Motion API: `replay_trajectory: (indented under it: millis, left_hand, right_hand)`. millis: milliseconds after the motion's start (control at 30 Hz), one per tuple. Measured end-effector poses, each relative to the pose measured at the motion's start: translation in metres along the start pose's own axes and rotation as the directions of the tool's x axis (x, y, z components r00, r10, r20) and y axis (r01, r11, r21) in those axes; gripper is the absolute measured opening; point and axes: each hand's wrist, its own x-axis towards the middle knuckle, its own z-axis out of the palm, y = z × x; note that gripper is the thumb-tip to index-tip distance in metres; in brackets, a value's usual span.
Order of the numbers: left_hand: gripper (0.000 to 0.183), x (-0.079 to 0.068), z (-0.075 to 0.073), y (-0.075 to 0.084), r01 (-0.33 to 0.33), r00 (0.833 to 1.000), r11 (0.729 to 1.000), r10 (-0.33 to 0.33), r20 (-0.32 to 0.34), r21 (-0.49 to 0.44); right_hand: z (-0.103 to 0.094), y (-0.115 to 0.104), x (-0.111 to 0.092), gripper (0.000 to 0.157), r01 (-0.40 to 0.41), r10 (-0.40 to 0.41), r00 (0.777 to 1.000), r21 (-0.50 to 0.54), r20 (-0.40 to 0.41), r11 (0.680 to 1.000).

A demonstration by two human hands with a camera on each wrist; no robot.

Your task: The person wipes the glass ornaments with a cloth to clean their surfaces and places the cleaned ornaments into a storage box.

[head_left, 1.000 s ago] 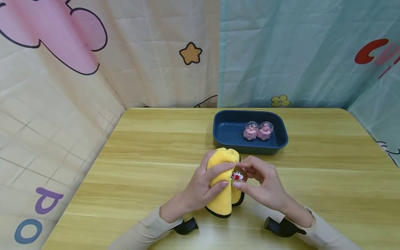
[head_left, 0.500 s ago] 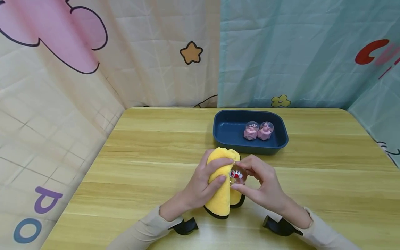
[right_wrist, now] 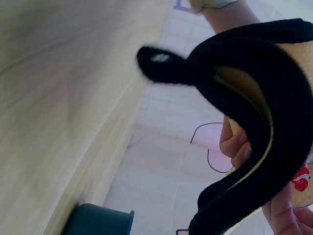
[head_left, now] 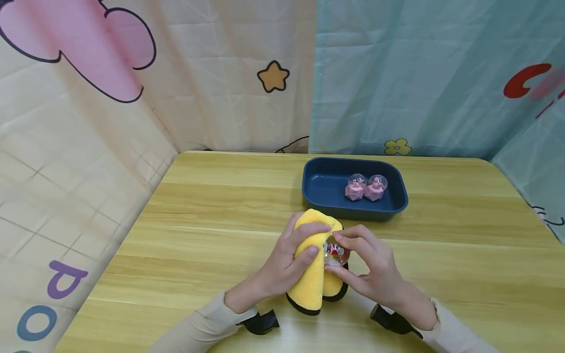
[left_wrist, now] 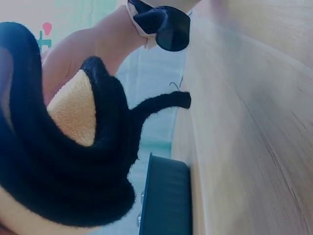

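Observation:
A folded yellow cloth (head_left: 310, 274) with black edging is gripped in my left hand (head_left: 289, 257), above the front middle of the table. Against the cloth's right side sits a small clear globe (head_left: 336, 252) with a red and white figure inside. The thumb and fingers of my right hand (head_left: 375, 264) pinch this globe, while the cloth covers its left part. In the left wrist view the cloth's black edge (left_wrist: 112, 112) hides most of the left hand. The right wrist view shows the globe (right_wrist: 301, 183) only in part, at the right border.
Behind the hands stands a dark blue tray (head_left: 322, 206) on the wooden table (head_left: 212, 196). Two pink-based clear globes (head_left: 355, 189) stand side by side in its right half. Printed curtains (head_left: 220, 88) hang along the table's back and sides.
The globe has turned a little in the right hand, and more of it shows beside the cloth. The right hand has shifted slightly. The tray and its globes stay put.

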Motion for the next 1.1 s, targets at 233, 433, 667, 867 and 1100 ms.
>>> replay_trajectory:
  millis: [233,433,667,867,1100]
  left_hand:
    - [0.033,-0.001,0.001,0.0,0.018,1.0,1.0,-0.018,0.013,-0.01]
    - [0.03,-0.001,0.001,0.001,0.06,0.998,0.998,-0.059,0.018,-0.037]
    - [0.029,-0.001,0.0,0.003,0.087,0.996,0.995,-0.087,0.019,-0.044]
    - [0.028,-0.001,-0.001,0.004,0.111,0.994,0.993,-0.11,0.015,-0.049]
    - [0.029,-0.001,0.0,0.003,0.08,0.997,0.997,-0.08,-0.002,-0.011]
  right_hand:
    - [0.001,0.002,0.0,0.039,0.135,-0.136,0.991,-0.074,-0.009,0.988]
    - [-0.001,0.007,0.002,0.024,0.284,-0.286,0.958,-0.169,0.014,0.944]
    - [-0.003,0.008,0.006,0.014,0.349,-0.349,0.936,-0.198,0.037,0.916]
    - [-0.002,0.008,0.009,0.015,0.352,-0.349,0.936,-0.21,0.052,0.912]
    - [0.001,0.011,0.005,0.021,0.312,-0.312,0.95,-0.15,0.025,0.938]
